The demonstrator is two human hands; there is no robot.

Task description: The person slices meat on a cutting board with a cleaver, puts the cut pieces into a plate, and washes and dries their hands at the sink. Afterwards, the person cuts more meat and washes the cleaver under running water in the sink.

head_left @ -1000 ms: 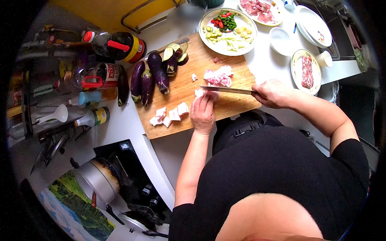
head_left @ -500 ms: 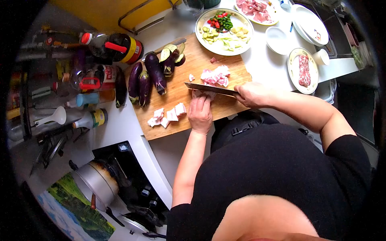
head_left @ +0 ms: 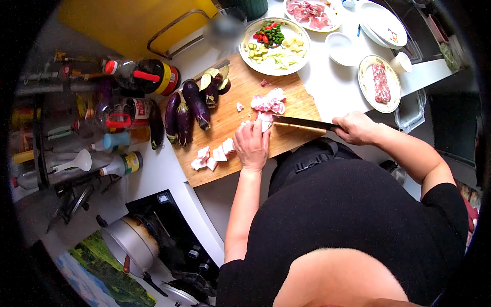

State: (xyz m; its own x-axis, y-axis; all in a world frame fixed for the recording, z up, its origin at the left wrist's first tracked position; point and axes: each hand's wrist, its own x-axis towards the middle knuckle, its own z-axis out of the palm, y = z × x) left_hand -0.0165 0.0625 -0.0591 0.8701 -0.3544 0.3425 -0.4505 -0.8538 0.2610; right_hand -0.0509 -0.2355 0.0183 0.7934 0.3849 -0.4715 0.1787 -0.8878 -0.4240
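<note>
My right hand (head_left: 355,128) is closed around the handle of a kitchen knife (head_left: 302,123), whose blade points left above the wooden cutting board (head_left: 232,97). The blade's tip is beside a piece of pale pink, fatty meat (head_left: 265,121). Bent fingers of my left hand (head_left: 251,146) hold that piece against the board, partly hiding it. Just beyond lies a small pile of cut meat (head_left: 271,101). Several white fatty chunks (head_left: 221,152) sit near the board's front left. Whole eggplants (head_left: 195,105) and a cut eggplant (head_left: 210,87) rest on its left side.
Behind the board stands a plate of chopped peppers and other vegetables (head_left: 273,64). Sliced meat fills another plate (head_left: 312,25); a white bowl (head_left: 341,49) and a plate with a meat strip (head_left: 379,92) are at right. Sauce bottles (head_left: 153,77) and a stove with a pot (head_left: 130,243) are left.
The knife has moved right, away from over my left hand's fingertips, and my right hand has shifted right with it. My left hand still rests on the meat. The whole view has shifted slightly.
</note>
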